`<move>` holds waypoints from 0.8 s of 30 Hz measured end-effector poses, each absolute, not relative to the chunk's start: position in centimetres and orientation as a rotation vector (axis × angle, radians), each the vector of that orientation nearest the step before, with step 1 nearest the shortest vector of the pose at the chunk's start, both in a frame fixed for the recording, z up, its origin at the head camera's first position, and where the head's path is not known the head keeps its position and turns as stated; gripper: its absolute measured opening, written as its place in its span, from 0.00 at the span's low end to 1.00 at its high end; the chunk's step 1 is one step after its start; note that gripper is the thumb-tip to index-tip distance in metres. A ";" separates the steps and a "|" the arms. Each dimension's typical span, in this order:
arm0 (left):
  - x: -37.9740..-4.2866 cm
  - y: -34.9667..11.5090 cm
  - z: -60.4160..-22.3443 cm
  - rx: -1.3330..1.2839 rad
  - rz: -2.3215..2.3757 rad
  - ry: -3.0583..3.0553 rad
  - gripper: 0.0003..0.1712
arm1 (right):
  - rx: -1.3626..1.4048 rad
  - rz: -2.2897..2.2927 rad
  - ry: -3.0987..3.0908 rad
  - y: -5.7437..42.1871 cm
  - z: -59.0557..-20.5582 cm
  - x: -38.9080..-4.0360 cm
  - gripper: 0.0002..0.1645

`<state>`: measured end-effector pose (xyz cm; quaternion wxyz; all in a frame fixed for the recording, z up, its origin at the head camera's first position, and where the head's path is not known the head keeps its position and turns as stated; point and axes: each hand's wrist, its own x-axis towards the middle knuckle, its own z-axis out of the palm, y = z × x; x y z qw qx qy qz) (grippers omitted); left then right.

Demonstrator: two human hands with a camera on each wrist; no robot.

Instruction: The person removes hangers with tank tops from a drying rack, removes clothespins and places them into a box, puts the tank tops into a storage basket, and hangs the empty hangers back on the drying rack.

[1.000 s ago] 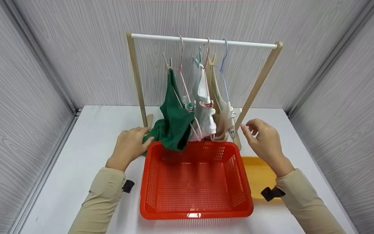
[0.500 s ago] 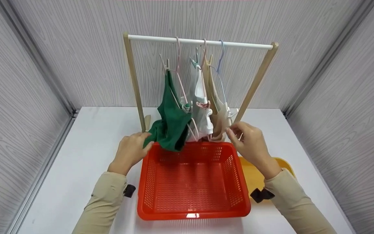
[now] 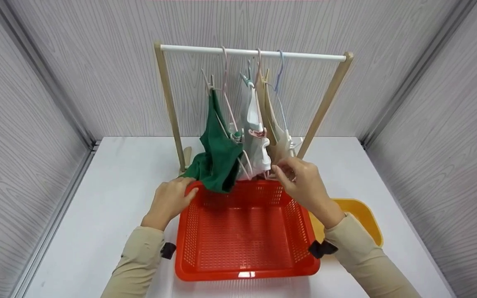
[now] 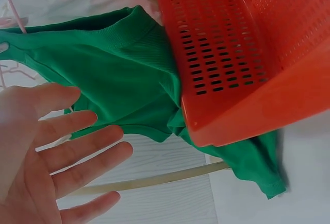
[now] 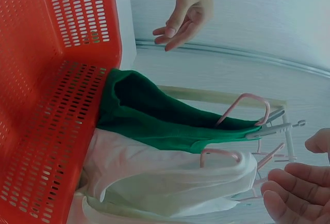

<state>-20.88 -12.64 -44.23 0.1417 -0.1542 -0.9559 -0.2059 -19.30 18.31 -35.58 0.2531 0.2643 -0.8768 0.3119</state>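
Note:
Three small garments hang on hangers with clothespins: a green one (image 3: 221, 151), a white one (image 3: 251, 122) and a beige one (image 3: 268, 118). The lower part of the green garment drapes over the back rim of a red basket (image 3: 246, 274). My left hand (image 3: 169, 202) is by the basket's back left corner, its fingers spread in front of the green cloth in the left wrist view. Near the lower end of the beige garment is my right hand (image 3: 304, 184), above the basket's back right corner. Its fingers bend loosely, and nothing shows between them in the right wrist view.
The garments hang from the white bar (image 3: 197, 49) of a rack with wooden legs (image 3: 168, 99). A yellow tray (image 3: 360, 217) lies right of the basket, partly behind my right forearm. Wood-grain panels stand around the white table (image 3: 118, 165).
My right hand has moved left from beside the rack's right leg to the lower beige garment. My left hand has moved slightly toward me, along the basket's left corner. The view has shifted slightly.

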 end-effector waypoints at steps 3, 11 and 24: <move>-20.8 -12.6 -44.5 -0.450 -0.593 -2.748 0.14 | 0.723 0.848 -2.399 18.0 -35.7 -19.3 0.05; -20.9 -12.4 -45.1 -0.450 -0.605 -2.759 0.15 | 0.754 0.854 -2.374 17.1 -35.8 -19.4 0.05; -20.9 -11.9 -45.7 -0.442 -0.652 -2.786 0.15 | 0.617 0.812 -2.341 14.4 -36.1 -19.8 0.06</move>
